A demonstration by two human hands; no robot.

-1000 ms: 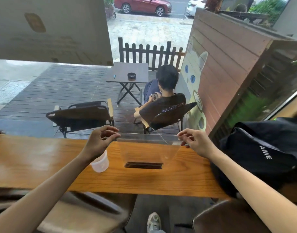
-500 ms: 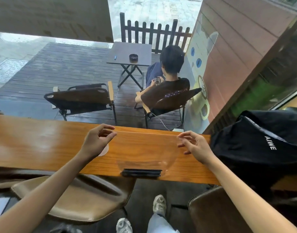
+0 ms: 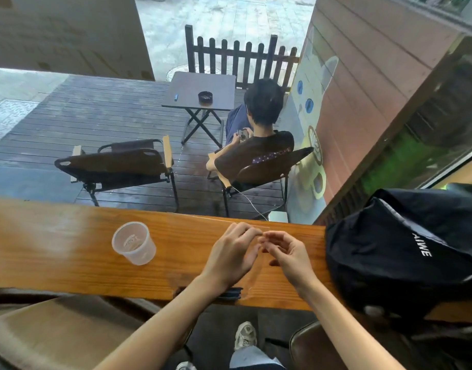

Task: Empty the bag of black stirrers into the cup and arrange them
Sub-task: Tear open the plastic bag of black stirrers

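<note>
Both hands are meeting above the long varnished wooden tabletop (image 3: 56,263), toward its right end. The left hand (image 3: 231,256) and the right hand (image 3: 288,256) are each pinching the top edge of the clear plastic bag (image 3: 252,276) between thumb and fingertips, fingers curled. The bag is hanging down to the near edge, where the bundle of black stirrers (image 3: 229,293) is lying in its bottom. The translucent plastic cup (image 3: 133,243) is standing upright on the tabletop, left of the hands. A black fabric backpack (image 3: 405,249) is sitting at the right end.
</note>
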